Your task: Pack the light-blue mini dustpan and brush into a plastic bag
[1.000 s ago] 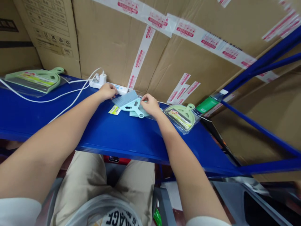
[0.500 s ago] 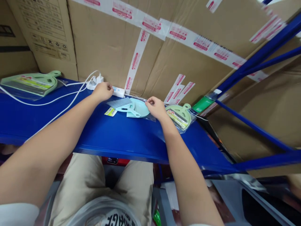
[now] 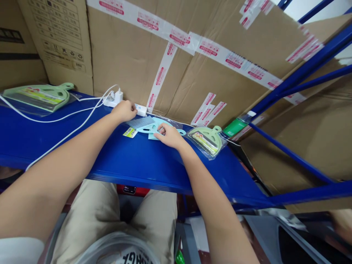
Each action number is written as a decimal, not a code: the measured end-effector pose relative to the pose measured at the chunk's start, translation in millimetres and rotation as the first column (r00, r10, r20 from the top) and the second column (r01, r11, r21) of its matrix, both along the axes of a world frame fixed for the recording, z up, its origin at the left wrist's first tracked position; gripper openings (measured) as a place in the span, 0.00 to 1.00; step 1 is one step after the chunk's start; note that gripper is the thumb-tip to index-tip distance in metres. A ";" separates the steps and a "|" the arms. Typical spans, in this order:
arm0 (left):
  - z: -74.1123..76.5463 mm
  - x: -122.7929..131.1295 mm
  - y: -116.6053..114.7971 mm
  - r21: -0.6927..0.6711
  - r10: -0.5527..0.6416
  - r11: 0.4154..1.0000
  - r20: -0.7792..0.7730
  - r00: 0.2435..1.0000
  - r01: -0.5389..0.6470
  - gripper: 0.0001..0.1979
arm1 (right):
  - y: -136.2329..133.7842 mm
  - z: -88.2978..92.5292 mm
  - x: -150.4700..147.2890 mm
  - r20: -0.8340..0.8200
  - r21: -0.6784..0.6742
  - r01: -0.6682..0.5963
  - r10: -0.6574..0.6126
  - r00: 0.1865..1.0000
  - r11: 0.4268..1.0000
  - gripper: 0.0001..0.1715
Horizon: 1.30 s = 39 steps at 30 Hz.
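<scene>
Light-blue brush (image 3: 142,123), near left hand (image 3: 125,110), by right hand (image 3: 169,135)

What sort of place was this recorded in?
Probably a storeroom or warehouse corner: large brown taped cardboard boxes rise behind a blue metal shelf, with pale-green plastic-wrapped dustpan sets on it.

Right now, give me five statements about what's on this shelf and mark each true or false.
1. The right hand partly hides the light-blue dustpan. True.
2. Only one green dustpan shows. False: one green dustpan lies left of the hands, another right.
3. The left hand is beside the white power strip. True.
4. The bottle is left of the power strip. False: the green-labelled bottle is right of it.
5. A tag lies beside the brush bristles. True.
</scene>
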<state>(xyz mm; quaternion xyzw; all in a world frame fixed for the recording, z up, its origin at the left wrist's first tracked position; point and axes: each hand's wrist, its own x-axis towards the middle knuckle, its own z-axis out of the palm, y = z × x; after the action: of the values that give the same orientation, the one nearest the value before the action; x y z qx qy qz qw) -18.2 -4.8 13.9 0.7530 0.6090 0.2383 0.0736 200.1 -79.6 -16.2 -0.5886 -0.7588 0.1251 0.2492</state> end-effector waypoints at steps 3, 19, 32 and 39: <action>-1.4 -1.0 1.2 0.008 -0.003 1.000 -0.002 1.000 0.003 0.11 | 2.1 -1.7 1.2 -0.010 -0.011 -0.003 0.003 1.000 1.000 0.09; 1.2 13.9 -9.7 -0.619 0.073 0.762 0.375 0.924 0.190 0.07 | 8.0 17.8 40.7 -0.216 0.155 0.108 -0.074 0.974 0.982 0.07; -2.9 19.3 -14.0 -0.623 0.012 0.676 0.545 0.838 0.395 0.05 | 13.8 13.8 42.6 -0.234 0.122 0.168 -0.136 0.963 0.978 0.05; 13.6 8.0 -5.3 -0.498 0.093 0.821 0.600 0.794 0.280 0.07 | 9.4 18.8 36.4 -0.255 0.078 0.159 -0.135 0.958 0.984 0.04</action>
<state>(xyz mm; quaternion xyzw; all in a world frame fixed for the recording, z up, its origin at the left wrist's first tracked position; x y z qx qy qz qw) -10.2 -10.1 27.4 0.6124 0.5559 0.2692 0.4934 236.5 -70.2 2.6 -0.6103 -0.6809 0.1417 0.3793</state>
